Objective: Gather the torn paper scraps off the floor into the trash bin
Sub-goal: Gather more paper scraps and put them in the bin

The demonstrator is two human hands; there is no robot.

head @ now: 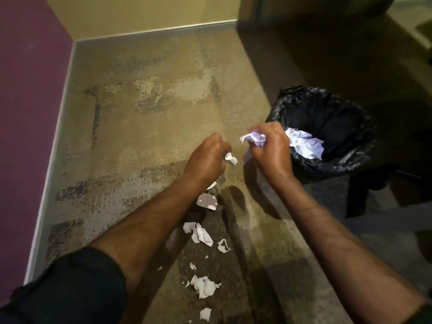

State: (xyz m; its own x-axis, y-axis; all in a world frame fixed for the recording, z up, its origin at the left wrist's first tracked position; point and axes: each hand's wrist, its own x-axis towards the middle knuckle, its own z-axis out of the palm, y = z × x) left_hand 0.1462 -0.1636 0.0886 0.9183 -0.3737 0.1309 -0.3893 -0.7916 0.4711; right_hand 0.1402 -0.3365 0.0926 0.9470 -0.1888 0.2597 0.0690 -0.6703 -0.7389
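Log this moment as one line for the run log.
left hand: holds white paper scrap | right hand: grips crumpled wad | black-lined trash bin: beside | floor scraps: remain

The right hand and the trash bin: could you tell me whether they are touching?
Cannot tell. In the head view the right hand, gripping crumpled paper, overlaps the trash bin rim, with depth unclear.

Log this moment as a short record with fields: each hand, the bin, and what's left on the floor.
left hand: grips a small paper scrap
right hand: grips a crumpled paper wad
trash bin: black liner, crumpled paper inside
carpet: torn scraps lie scattered below the hands
task: unfinished
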